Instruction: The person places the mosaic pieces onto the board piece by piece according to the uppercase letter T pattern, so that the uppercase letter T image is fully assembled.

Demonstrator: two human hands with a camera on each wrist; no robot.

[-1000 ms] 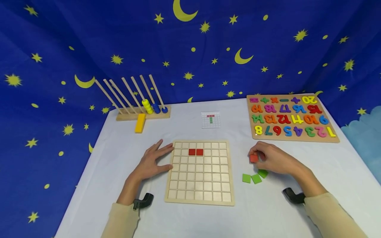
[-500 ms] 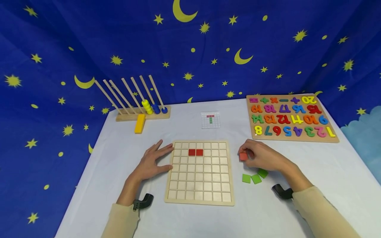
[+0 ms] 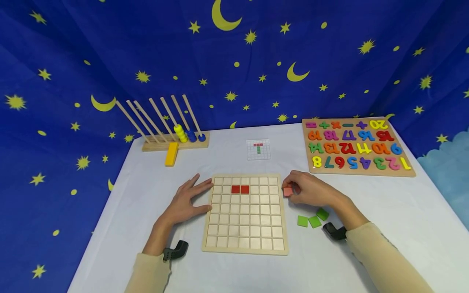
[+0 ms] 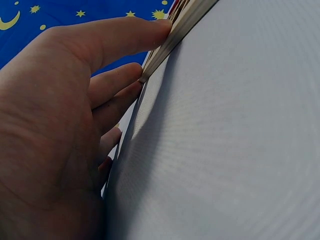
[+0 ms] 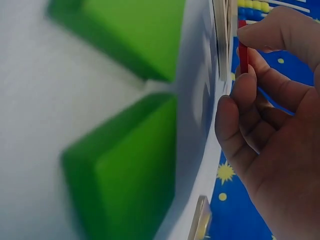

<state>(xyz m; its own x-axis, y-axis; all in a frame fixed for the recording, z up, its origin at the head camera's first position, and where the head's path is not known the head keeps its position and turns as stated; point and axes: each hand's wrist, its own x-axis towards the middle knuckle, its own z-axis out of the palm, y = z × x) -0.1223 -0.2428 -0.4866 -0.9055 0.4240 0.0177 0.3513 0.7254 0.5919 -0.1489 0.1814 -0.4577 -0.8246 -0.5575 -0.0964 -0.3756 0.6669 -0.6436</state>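
My right hand (image 3: 309,189) pinches a red square tile (image 3: 288,191) between thumb and fingers, just off the right edge of the wooden grid board (image 3: 234,220). In the right wrist view the tile (image 5: 243,55) shows edge-on between the fingertips. Two red tiles (image 3: 240,189) lie side by side in the board's second row. With fingers spread, my left hand (image 3: 185,201) rests at the board's left edge, fingertips and thumb touching the frame. The left wrist view shows those fingers (image 4: 125,40) against the board's side. Several green tiles (image 3: 314,221) lie on the table below my right hand.
Behind the board lies a small pattern card (image 3: 258,149) with a red and green T. A peg abacus (image 3: 176,140) with yellow and blue beads stands at the back left, a yellow block (image 3: 171,154) before it. A number puzzle board (image 3: 359,147) lies at the back right.
My right hand has moved left with the red tile, from above the green tiles to the board's right edge. My left hand has stayed at the board.
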